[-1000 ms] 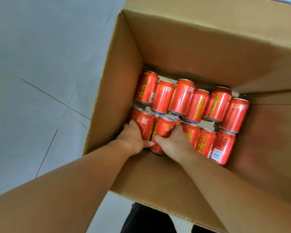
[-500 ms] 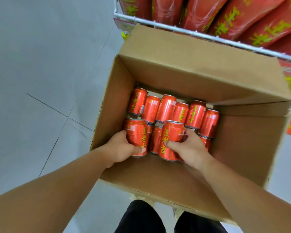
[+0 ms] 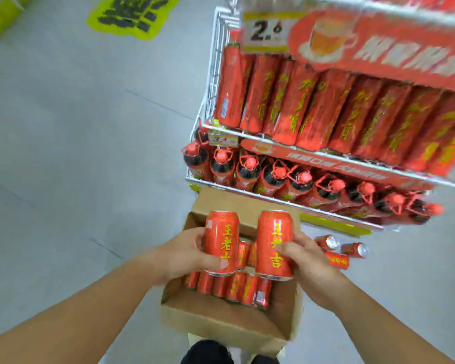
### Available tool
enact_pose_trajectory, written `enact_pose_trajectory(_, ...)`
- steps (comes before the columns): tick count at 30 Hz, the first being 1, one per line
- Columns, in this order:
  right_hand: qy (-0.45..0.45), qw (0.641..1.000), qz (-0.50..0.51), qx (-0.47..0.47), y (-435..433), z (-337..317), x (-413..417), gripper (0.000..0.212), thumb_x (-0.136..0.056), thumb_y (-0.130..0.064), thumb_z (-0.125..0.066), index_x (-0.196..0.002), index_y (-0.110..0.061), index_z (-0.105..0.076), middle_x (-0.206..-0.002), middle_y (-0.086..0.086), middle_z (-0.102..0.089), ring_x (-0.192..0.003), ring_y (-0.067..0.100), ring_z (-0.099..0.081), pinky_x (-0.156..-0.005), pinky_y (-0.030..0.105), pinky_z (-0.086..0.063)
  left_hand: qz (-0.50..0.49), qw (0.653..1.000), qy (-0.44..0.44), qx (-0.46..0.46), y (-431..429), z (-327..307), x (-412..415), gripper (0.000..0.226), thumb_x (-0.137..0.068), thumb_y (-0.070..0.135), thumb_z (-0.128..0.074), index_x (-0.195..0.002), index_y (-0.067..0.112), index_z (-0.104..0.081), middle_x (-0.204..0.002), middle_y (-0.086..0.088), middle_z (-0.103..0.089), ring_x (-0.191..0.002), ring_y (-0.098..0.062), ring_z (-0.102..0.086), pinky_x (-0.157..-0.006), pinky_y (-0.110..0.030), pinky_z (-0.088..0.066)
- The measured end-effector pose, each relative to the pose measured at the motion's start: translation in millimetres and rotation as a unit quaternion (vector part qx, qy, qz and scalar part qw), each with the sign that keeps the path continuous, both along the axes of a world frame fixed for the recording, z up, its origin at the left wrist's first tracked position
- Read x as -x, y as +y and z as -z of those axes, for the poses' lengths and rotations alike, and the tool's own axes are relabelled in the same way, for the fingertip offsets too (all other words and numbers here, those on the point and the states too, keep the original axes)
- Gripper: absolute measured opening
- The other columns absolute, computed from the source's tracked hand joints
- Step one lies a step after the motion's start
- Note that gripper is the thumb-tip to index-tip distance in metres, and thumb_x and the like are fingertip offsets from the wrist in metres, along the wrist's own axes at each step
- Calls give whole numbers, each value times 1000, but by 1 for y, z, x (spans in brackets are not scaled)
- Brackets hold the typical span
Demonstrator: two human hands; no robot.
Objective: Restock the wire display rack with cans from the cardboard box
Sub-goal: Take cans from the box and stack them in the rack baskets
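Grey tiled floor [image 3: 76, 153] fills most of the view. The wire display rack [image 3: 213, 74] stands upper right, w/ the cardboard box [image 3: 221, 321] on the floor just in front of its base, flaps open. Rack's upper shelf in view is packed w/ red wrapped multipacks [image 3: 313, 106]. The shelf below holds a row of red-capped bottles [image 3: 250, 166]. No gap for single cans shows on either, so the target spot is prob out of frame; can't tell.

The box has a row of boxed cans [image 3: 231, 287] lying along its near side, plus a few more partly hidden behind the held ones.

Left hand [image 3: 184, 256] grips the left can [image 3: 221, 240] upright, fingers wrapped round the body, thumb across the front. Right hand [image 3: 307, 261] holds the right can [image 3: 273, 240] the same way. Both cans sit above the box opening, side by side, well short of the rack.

Three loose cans [image 3: 336, 260] lie on the floor to the right of the box, near the rack base.

Progress, my read: early-to-mid. The pair is out of the box but not yet shelved. A good half-dozen are left in the box, plus the floor strays. Next: take the pair up to the rack, set them down, repeat.
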State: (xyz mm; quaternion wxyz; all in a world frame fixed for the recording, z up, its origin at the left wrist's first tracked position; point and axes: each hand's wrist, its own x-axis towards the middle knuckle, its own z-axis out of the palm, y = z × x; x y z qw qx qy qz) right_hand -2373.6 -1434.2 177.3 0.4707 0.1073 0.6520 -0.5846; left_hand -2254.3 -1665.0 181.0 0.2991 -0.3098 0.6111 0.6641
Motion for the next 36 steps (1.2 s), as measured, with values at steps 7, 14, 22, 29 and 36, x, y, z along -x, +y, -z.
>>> enact_pose_trajectory(7,63,995,24,74,6,-178,9,48,-63,-11,-61,-111,-11,-61,-78,1,-72,-63,10,-66,-56,24,-54,3,994,108,18,-5,-176,14,59,-67,5,-85,-121,11,-61,-106,-8,-77,-94,-14,-72,-78,-26,-58)
enact_pose_trajectory(14,177,982,29,62,-1,-337,20,48,-65,-20,-65,-114,-20,-62,-93,5,-71,-74,14,-68,-67,34,-54,31,981,190,25,-10,-329,45,79,-51,27,-81,-125,16,-56,-106,-9,-75,-94,-18,-71,-81,-32,-56)
enact_pose_trajectory(22,289,953,63,68,-8,-468,44,53,-68,-29,-69,-120,-24,-60,-98,3,-74,-86,23,-71,-78,42,-57,50,953,294,48,-13,-461,96,69,-61,20,-77,-127,18,-56,-113,-10,-72,-99,-23,-70,-90,-41,-56)
enact_pose_trajectory(29,354,928,86,83,-2,-549,94,56,-66,-33,-70,-121,-23,-62,-100,1,-75,-92,23,-71,-95,54,-54,-8,933,356,45,13,-547,154,38,-86,24,-77,-121,17,-65,-107,-5,-78,-93,-19,-75,-76,-32,-59)
enact_pose_trajectory(36,424,898,96,72,25,-604,184,44,-77,-36,-78,-113,-24,-55,-101,-4,-70,-83,9,-66,-76,27,-53,-91,909,391,111,33,-600,239,82,-61,55,-88,-129,20,-57,-108,0,-77,-98,-20,-75,-95,-46,-56)
